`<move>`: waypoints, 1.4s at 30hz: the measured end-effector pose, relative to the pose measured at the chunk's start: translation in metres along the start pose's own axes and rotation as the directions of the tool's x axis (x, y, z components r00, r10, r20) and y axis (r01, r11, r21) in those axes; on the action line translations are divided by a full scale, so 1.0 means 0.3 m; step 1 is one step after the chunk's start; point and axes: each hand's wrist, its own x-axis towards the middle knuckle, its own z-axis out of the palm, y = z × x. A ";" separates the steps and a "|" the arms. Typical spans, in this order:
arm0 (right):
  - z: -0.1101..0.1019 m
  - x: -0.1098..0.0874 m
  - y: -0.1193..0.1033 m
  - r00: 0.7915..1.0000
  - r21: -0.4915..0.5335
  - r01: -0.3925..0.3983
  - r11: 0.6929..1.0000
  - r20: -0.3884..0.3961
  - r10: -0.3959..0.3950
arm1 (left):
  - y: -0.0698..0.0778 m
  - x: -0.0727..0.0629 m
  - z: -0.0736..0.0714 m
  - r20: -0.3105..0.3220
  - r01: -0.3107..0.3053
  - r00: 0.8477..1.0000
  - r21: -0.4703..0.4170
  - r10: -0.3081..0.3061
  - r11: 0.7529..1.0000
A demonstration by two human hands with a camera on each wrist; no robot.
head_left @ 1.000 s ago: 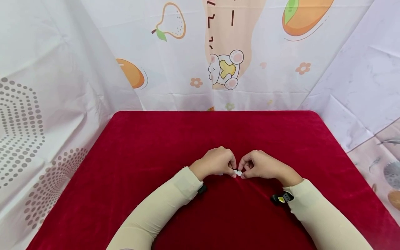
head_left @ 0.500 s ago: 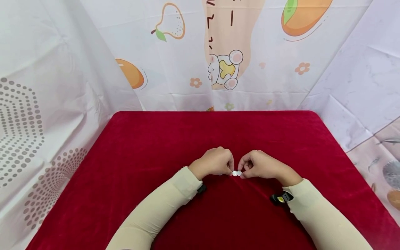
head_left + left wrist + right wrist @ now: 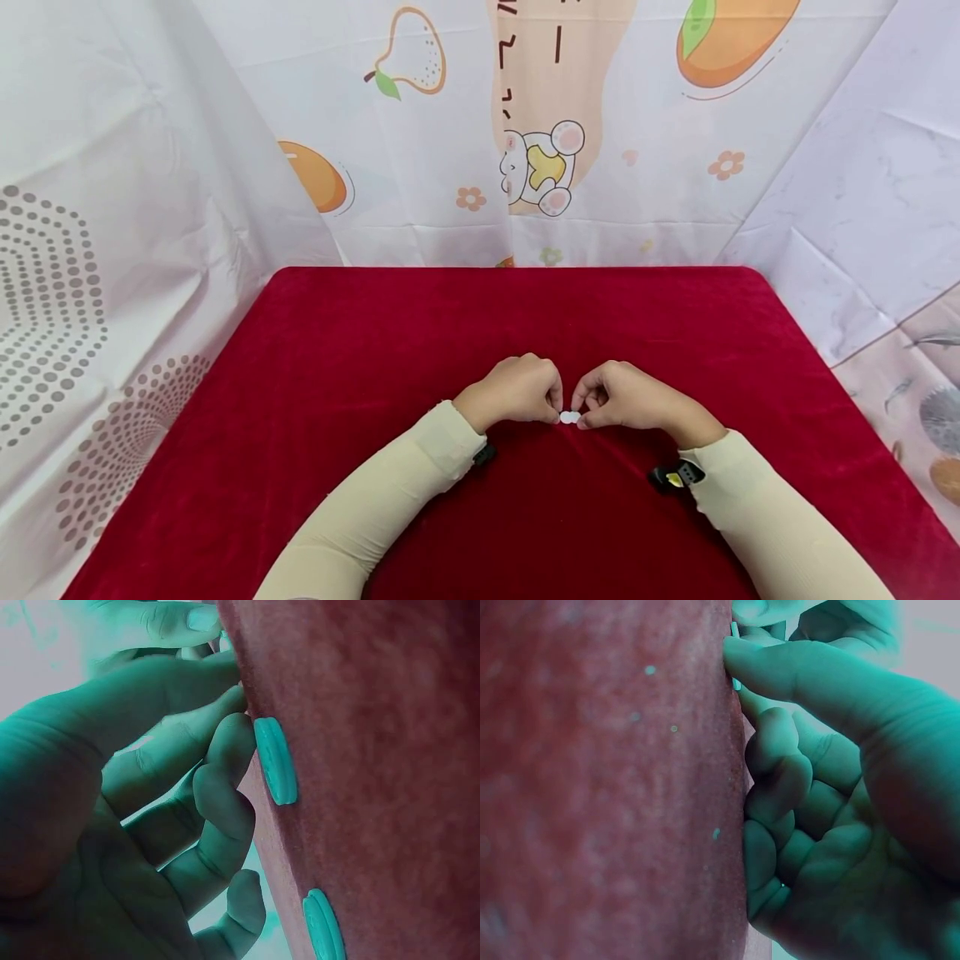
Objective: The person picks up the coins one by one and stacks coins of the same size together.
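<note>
My left hand and right hand face each other just above the cloth, fingertips close together. Between them lie two small round white discs, a left disc and a right disc, touching or overlapping. My left thumb and forefinger pinch the left disc at its outer edge. With thumb and forefinger my right hand pinches the right disc, whose thin edge shows behind the thumb in the right wrist view. Two more discs, one beside my left fingers and another lower down, lie on the cloth.
A red velvet cloth covers the table. Printed white curtains hang close behind it and along both sides. Dark wrist devices, one on the left and one on the right, sit at the sleeve cuffs.
My left fingertips have drawn back slightly to the left, uncovering more of the left disc. The two discs now look like one joined white shape. My right hand has stayed in place.
</note>
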 end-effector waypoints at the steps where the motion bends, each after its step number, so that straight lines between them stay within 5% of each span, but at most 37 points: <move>1: 0.000 0.000 0.000 1.000 0.000 0.000 1.000 0.002 0.000 | 0.001 0.000 0.000 0.001 -0.001 1.000 0.004 0.001 1.000; 42: 0.003 0.000 0.003 1.000 0.008 -0.003 1.000 -0.006 0.003 | 0.015 0.008 0.016 -0.054 -0.039 0.997 0.139 0.047 0.989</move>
